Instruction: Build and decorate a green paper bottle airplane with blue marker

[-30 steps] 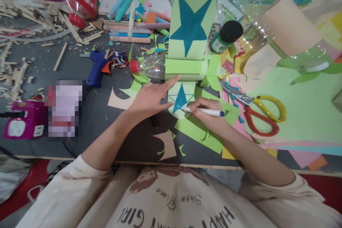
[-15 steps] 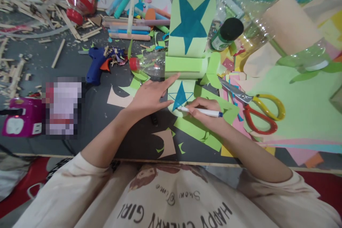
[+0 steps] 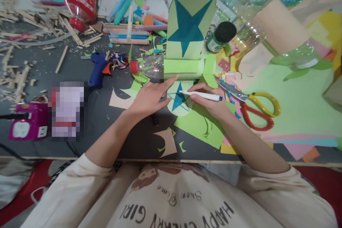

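A white marker pen (image 3: 207, 95) with a blue end is gripped in my right hand (image 3: 210, 98), its tip over the lower star (image 3: 178, 100). That star is outlined in blue and partly filled in. It lies on the rounded lower end of a pale green paper wing (image 3: 171, 106). My left hand (image 3: 152, 97) rests with fingers spread, the index fingertip on the green paper wrap (image 3: 183, 67) and the thumb at the wing's edge. This wrap goes round a clear plastic bottle (image 3: 155, 67) with a red cap. The upper wing bears a fully coloured blue star (image 3: 188, 28).
Red-and-yellow-handled scissors (image 3: 258, 108) and a black-lidded jar (image 3: 221, 37) are to the right. Leftward lie a blue glue gun (image 3: 97, 67), a purple box (image 3: 28, 121), markers (image 3: 129, 37) and wooden sticks. Green paper scraps (image 3: 200, 128) lie near the front edge.
My right hand and the marker have moved up from the star's lower part to its middle. My left hand keeps its place on the paper. The whole view has shifted slightly.
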The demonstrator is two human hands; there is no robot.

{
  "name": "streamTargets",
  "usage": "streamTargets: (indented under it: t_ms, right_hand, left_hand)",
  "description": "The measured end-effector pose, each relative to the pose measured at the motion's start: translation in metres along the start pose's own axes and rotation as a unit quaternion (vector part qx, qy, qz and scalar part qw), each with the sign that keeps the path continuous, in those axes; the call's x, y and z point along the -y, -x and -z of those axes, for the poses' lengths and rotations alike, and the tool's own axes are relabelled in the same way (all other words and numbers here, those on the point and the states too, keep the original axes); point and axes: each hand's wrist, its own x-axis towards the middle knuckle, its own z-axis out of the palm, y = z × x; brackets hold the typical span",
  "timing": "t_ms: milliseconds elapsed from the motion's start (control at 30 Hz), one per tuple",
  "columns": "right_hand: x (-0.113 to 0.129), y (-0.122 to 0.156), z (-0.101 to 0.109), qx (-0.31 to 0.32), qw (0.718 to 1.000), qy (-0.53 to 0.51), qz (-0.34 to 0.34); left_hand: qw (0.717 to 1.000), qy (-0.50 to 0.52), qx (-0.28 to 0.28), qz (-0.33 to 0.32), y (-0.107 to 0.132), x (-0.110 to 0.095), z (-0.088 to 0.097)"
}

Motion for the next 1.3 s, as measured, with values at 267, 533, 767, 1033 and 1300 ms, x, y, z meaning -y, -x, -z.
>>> streamTargets:
  t_ms: [267,533,767,1033,1300]
  right_hand:
    - [-0.008,-0.013,-0.015,0.019,1.0,0.009,0.023]
    - [-0.007,-0.014,-0.018,0.028,0.994,0.097,0.043]
    - [-0.004,-0.012,-0.017,0.032,0.99,0.128,0.056]
    - [-0.003,-0.012,-0.018,0.037,0.988,0.127,0.075]
    - [-0.003,-0.013,-0.017,0.04,0.99,0.125,0.058]
  left_hand:
    - [1.0,0.014,-0.011,0.004,0.0,0.002,-0.001]
    - [1.0,0.012,-0.008,0.0,0.0,0.002,-0.002]
    - [1.0,0.016,-0.008,-0.002,0.0,0.0,-0.001]
    - [1.0,0.015,-0.005,-0.001,-0.001,0.0,-0.003]
    - [1.0,0.016,-0.009,-0.001,0.0,0.0,-0.002]
